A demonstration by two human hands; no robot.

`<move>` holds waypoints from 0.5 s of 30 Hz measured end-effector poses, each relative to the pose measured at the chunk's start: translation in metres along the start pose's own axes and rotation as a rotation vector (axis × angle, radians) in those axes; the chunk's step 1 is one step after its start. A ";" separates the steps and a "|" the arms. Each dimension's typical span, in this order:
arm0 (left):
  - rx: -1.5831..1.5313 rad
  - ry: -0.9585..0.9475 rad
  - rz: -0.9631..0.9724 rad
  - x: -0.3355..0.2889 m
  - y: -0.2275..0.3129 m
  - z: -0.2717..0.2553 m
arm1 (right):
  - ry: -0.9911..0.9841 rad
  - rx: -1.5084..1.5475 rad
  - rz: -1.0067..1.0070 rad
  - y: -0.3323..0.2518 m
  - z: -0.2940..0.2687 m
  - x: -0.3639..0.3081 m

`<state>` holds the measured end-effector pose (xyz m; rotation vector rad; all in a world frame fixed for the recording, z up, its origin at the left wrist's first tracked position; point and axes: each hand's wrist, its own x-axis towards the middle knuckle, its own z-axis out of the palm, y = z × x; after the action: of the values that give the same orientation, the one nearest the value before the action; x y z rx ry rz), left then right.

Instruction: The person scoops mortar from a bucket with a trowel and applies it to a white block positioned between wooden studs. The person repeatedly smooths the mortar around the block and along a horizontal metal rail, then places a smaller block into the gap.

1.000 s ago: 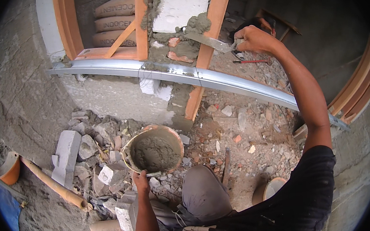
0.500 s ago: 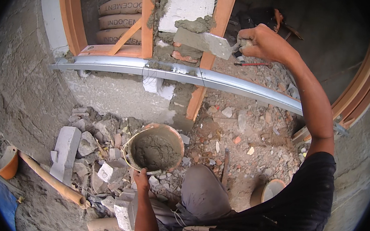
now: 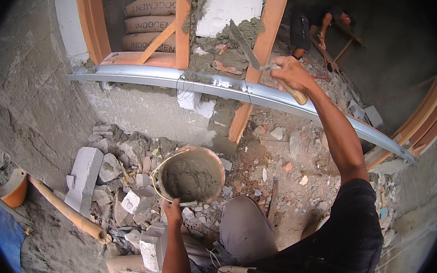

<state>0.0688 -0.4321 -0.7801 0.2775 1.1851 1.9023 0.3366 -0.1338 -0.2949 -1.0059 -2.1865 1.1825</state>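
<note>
My right hand [image 3: 290, 73] is closed round the wooden handle of a trowel [image 3: 245, 46]. Its blade stands nearly edge-on against wet mortar [image 3: 251, 28] below a white block [image 3: 231, 7], between two upright timber posts. My left hand [image 3: 172, 211] grips the near rim of a bucket [image 3: 217, 159], at its wire handle. Grey mortar [image 3: 188, 180] fills the lower part of that bucket. A shiny metal channel [image 3: 214, 88] runs across, just below the trowel and my right hand.
Rubble and broken blocks [image 3: 84, 173] lie left of the bucket. Beside them is a bamboo pole [image 3: 65, 210]. Cement bags [image 3: 150, 24] are stacked behind the timber frame [image 3: 94, 30]. Another person [image 3: 300, 30] is low down beyond the channel. An orange container [image 3: 15, 191] sits far left.
My right hand has come down and left, and the trowel has turned from showing its flat face to nearly edge-on. My left hand still holds the bucket. More of the other person shows.
</note>
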 end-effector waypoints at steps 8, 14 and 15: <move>0.096 0.079 -0.071 -0.012 0.010 -0.004 | 0.088 -0.360 -0.086 -0.005 0.003 -0.018; 0.086 0.073 -0.048 -0.004 -0.008 -0.015 | 0.039 -0.672 -0.113 -0.027 -0.020 0.016; 0.099 0.079 -0.063 -0.003 -0.006 -0.014 | 0.067 -0.678 -0.116 -0.027 -0.028 0.023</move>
<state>0.0662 -0.4420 -0.7915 0.2176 1.3276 1.8178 0.3308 -0.1113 -0.2557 -1.1193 -2.6038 0.3319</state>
